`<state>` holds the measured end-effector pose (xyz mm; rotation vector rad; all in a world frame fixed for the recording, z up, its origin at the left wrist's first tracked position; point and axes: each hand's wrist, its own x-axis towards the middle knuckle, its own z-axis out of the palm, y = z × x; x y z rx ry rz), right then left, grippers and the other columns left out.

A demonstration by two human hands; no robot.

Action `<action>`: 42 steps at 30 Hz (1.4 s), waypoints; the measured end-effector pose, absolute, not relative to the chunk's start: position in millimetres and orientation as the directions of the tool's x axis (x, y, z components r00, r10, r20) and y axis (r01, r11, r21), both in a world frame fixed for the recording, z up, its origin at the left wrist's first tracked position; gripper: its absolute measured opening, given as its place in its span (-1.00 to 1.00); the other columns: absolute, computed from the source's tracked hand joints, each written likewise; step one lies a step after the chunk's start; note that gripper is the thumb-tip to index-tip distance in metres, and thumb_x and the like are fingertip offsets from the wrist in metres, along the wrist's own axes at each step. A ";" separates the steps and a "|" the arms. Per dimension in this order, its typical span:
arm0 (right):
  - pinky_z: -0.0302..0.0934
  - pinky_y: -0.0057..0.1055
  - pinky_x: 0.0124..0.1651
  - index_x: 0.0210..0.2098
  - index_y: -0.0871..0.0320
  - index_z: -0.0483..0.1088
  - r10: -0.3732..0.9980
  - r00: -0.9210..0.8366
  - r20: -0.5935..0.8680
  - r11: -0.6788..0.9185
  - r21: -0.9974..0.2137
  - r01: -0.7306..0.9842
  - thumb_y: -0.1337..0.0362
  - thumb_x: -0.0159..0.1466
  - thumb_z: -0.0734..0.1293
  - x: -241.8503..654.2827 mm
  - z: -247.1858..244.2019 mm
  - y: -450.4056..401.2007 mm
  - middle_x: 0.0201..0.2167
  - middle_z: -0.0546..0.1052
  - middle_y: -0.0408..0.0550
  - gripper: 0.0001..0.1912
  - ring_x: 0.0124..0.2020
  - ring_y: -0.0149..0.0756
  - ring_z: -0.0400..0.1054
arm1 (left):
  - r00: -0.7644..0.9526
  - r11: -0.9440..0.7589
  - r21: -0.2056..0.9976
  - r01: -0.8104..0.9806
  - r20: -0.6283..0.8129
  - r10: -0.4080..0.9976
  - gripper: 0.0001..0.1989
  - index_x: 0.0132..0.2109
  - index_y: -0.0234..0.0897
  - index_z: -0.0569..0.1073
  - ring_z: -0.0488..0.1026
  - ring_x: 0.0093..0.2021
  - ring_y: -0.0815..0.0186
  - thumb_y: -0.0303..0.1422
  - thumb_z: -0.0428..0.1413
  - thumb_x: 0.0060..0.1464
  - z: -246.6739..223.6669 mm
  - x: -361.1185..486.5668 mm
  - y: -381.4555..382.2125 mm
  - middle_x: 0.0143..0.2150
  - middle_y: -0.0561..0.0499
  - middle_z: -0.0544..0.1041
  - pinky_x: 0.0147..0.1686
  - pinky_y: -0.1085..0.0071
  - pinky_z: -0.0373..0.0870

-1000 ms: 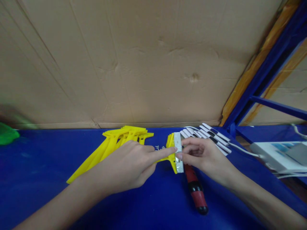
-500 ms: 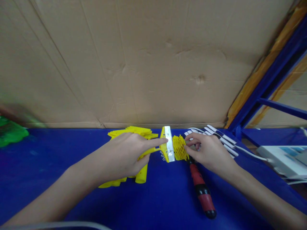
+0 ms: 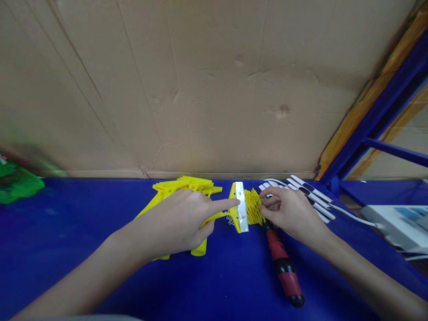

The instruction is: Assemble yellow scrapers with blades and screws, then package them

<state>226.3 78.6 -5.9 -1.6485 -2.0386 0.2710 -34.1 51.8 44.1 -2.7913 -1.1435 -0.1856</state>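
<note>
My left hand (image 3: 190, 216) is closed round the handle of a yellow scraper (image 3: 233, 207). A flat silvery metal strip (image 3: 242, 211) lies across its wide head, and my stretched index finger presses on that strip. Just to the right, my right hand (image 3: 290, 209) has thumb and fingers drawn together at the edge of a stack of thin yellow pieces (image 3: 253, 206); what they grip, if anything, is hidden. Below this hand lies a red and black tool handle (image 3: 283, 265), its far end out of sight. Several small metal nuts (image 3: 230, 219) sit beside the scraper head.
More yellow scrapers (image 3: 183, 183) are piled behind and under my left hand on the blue table (image 3: 214, 285). Several white and black strips (image 3: 314, 196) lie at the right, near a white device (image 3: 397, 225) with a cable. A green bag (image 3: 20, 180) is far left; a cardboard wall (image 3: 214, 89) stands behind.
The scraper in my left hand has shifted slightly right and down in the view. My right hand stays at the stack of yellow pieces, its fingers barely changed.
</note>
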 end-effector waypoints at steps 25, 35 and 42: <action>0.41 -0.37 -0.41 -0.47 0.09 0.45 0.978 -0.124 -0.167 -0.192 -0.952 -0.236 0.30 0.12 0.42 232.9 21.7 59.5 -0.31 0.67 0.02 -0.93 -0.51 -0.32 0.44 | 0.719 -0.717 -0.056 0.695 0.079 0.691 -0.35 0.40 0.13 0.33 0.57 -0.41 0.15 -0.47 0.01 0.23 35.9 -30.1 50.8 -0.31 0.05 0.67 -0.44 0.34 0.33; 0.09 -0.50 -0.47 -0.47 0.09 0.31 0.973 -0.216 -0.082 -0.129 -0.969 -0.211 0.22 0.10 0.55 236.5 10.8 57.6 -0.58 0.44 -0.24 -0.68 -0.57 -0.47 0.23 | 0.732 -0.732 -0.047 0.680 0.109 0.673 -0.35 0.40 0.15 0.33 0.48 -0.53 0.19 -0.46 -0.01 0.23 30.6 -32.1 55.3 -0.40 0.08 0.62 -0.51 0.35 0.23; 0.00 -0.53 -0.48 -0.54 0.13 0.36 0.960 -0.266 -0.086 -0.151 -0.961 -0.232 0.20 0.02 0.66 236.2 16.0 55.4 -0.61 0.27 -0.30 -0.60 -0.55 -0.51 0.06 | 0.731 -0.731 -0.053 0.680 0.109 0.673 -0.36 0.39 0.14 0.34 0.53 -0.48 0.18 -0.46 0.00 0.22 31.0 -30.8 54.4 -0.36 0.07 0.65 -0.49 0.36 0.29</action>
